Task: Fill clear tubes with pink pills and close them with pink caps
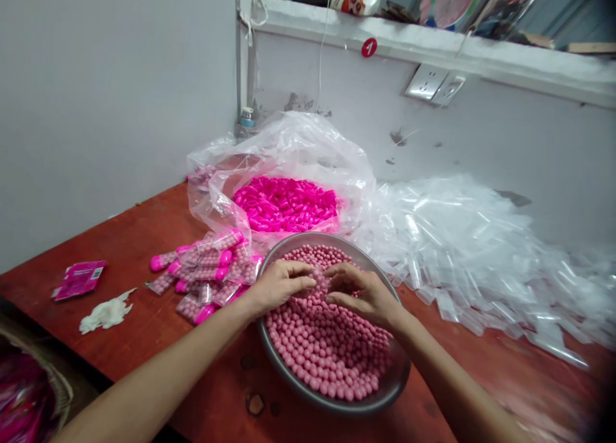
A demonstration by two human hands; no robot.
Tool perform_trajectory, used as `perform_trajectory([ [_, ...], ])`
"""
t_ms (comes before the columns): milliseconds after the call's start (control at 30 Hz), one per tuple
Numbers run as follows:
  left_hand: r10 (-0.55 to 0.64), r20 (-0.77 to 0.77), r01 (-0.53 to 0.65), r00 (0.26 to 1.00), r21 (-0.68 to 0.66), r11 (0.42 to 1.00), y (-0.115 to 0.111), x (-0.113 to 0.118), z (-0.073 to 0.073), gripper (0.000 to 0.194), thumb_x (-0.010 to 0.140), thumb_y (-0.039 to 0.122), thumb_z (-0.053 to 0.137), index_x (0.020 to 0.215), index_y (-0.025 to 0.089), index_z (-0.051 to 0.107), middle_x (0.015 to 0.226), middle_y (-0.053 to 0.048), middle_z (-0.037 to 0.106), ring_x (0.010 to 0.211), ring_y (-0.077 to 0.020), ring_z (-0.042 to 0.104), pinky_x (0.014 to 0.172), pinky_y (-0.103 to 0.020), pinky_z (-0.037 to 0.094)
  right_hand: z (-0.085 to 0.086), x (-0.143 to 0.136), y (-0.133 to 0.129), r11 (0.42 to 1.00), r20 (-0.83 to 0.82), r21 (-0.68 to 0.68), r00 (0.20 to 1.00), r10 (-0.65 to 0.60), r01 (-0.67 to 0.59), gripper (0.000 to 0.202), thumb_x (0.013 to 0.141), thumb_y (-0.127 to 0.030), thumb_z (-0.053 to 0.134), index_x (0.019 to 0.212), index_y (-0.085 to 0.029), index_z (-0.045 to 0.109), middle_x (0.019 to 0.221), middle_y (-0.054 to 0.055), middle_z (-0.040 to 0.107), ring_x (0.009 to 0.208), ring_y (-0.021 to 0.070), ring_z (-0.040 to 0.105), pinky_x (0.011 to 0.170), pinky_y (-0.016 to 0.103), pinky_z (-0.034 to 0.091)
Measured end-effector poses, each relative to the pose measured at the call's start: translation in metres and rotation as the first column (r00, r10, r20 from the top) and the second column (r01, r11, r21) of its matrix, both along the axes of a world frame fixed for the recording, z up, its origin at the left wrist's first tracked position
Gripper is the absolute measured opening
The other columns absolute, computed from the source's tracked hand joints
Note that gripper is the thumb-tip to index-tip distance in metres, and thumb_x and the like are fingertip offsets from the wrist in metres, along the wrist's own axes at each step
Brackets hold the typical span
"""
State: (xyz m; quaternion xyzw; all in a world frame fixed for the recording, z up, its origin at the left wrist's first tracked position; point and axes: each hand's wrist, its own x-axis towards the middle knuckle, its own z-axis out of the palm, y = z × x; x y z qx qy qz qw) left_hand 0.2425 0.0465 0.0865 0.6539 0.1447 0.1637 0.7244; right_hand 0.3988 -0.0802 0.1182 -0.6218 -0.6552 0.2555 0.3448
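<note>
A round metal bowl full of pink beads stands on the red table. Above the beads, my left hand has its thumb and fingers closed toward a clear tube with pink beads, which is hard to make out. Facing it, my right hand curves its fingers on the other side of that tube, thumb apart from the fingers. Left of the bowl lies a pile of filled tubes with pink caps. Behind the bowl, an open plastic bag holds bright pink caps.
A large heap of clear empty tubes spreads along the right side. At the left lie a pink packet and a crumpled white scrap. A container with pink packets is at the lower left. A shelf crosses the wall.
</note>
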Motion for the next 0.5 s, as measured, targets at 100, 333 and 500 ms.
perform_trajectory([
  [100,0.024,0.093,-0.002,0.995,-0.233,0.972,-0.002,-0.002,0.006,0.025,0.072,0.028,0.059,0.092,0.015,0.059,0.086,-0.004,0.059,0.074,-0.0141,0.056,0.070,-0.029,0.046,0.003,0.010,0.009,0.996,-0.094,-0.008,0.992,-0.087,0.087,0.027,0.076,-0.031,0.056,0.100,-0.019,0.048,0.066,-0.002,0.057,0.059,0.0109,0.054,0.054,0.022,0.043],
  [333,0.056,0.185,-0.017,0.981,-0.204,0.979,-0.004,-0.003,0.008,0.020,0.075,0.024,0.056,0.093,0.016,0.057,0.088,-0.004,0.058,0.083,-0.0144,0.054,0.073,-0.026,0.044,0.006,0.069,0.095,0.943,0.377,0.056,0.868,-0.324,0.327,0.023,0.080,-0.034,0.044,0.083,-0.018,0.060,0.075,0.002,0.064,0.069,0.0143,0.058,0.062,0.023,0.043],
  [500,0.069,0.087,-0.061,0.994,-0.090,0.994,-0.001,-0.004,0.010,0.026,0.078,0.023,0.051,0.102,0.015,0.058,0.088,-0.006,0.060,0.082,-0.0171,0.054,0.072,-0.027,0.044,-0.010,0.107,0.179,0.861,0.643,-0.045,0.674,-0.364,0.507,0.018,0.077,-0.026,0.048,0.080,-0.018,0.064,0.087,0.007,0.066,0.085,0.0195,0.058,0.070,0.025,0.040],
])
